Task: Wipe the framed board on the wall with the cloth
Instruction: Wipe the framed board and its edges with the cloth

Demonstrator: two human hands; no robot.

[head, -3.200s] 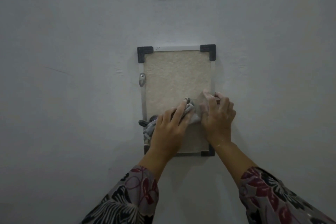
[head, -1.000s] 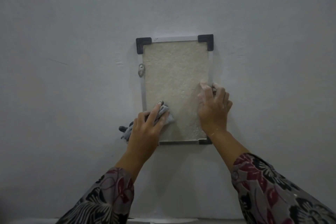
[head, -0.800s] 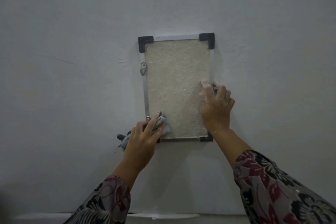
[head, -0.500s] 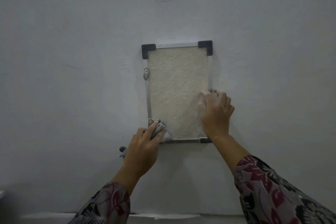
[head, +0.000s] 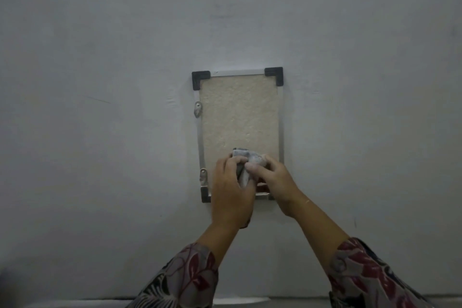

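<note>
A tall rectangular board with a rough beige face, a thin silver metal frame and black plastic corner caps (head: 240,117) hangs upright on a plain grey-white wall (head: 100,82). Both hands meet in front of its lower part: the left hand (head: 231,192) and the right hand (head: 273,182), each in a floral sleeve (head: 370,275), have their fingers (head: 257,169) curled closed around a bunched grey cloth (head: 246,161). The cloth sits between them over the board's lower face, just above the bottom rail.
</note>
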